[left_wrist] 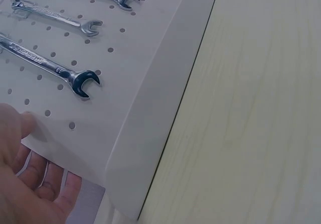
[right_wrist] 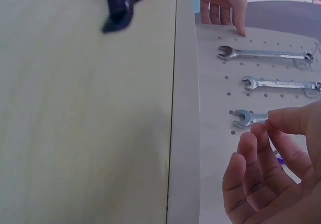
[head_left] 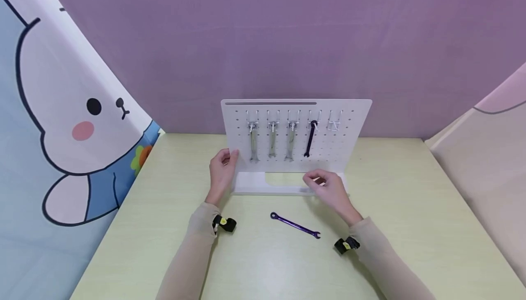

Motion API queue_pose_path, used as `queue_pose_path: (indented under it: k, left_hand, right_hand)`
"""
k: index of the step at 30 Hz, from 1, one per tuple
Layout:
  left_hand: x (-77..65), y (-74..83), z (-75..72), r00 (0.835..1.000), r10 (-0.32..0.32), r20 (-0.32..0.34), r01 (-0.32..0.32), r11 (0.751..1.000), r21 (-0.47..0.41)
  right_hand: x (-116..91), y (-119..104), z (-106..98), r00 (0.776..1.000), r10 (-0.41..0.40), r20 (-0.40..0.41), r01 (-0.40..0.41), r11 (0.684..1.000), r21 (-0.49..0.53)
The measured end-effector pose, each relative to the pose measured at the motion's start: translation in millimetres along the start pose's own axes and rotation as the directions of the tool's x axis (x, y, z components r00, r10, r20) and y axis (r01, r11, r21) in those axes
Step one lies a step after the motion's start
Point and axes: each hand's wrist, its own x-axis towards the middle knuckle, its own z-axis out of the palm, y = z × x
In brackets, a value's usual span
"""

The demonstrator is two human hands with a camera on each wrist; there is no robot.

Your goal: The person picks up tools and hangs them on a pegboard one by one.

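A white pegboard stand (head_left: 341, 149) stands on the table. My left hand (head_left: 222, 170) grips its left edge, thumb on the front face and fingers behind, as the left wrist view shows. Three silver wrenches (left_wrist: 83, 28) hang from wire hooks, with a dark wrench (head_left: 310, 140) to their right. In front of the board's lower right part is my right hand (head_left: 328, 188), its fingers loosely curled with nothing between them. A purple combination wrench (head_left: 295, 225) lies slantwise on the table between the forearms, its ring end to the left.
To the right of the dark wrench is another wire hook (head_left: 334, 124). The pale wooden table (head_left: 411, 222) extends around the stand. A purple cloth (head_left: 287, 39) hangs behind it, and a curtain with a cartoon animal (head_left: 82, 85) covers the left side.
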Motion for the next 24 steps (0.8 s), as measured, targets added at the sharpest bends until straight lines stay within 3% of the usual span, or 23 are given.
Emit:
queue_pose_path:
  k: [11, 17, 24]
  left_hand:
    - [0.4, -2.6, 0.6, 1.0, -0.013, -0.005, 0.013, 1.0, -0.005]
    - [0.8, -2.0, 0.7, 1.0, -0.012, -0.006, 0.012, 1.0, -0.004]
    - [0.8, -1.8, 0.6, 1.0, -0.019, -0.006, 0.019, 1.0, -0.011]
  right_hand:
    - [-19, -1, 9, 0.981, 0.013, 0.194, -0.005, 0.999, -0.039]
    - [-29, 1, 10, 0.949, 0.021, 0.314, -0.004, 0.999, -0.055]
    - [-41, 3, 15, 0.915, -0.051, 0.4, 0.077, 0.996, -0.049]
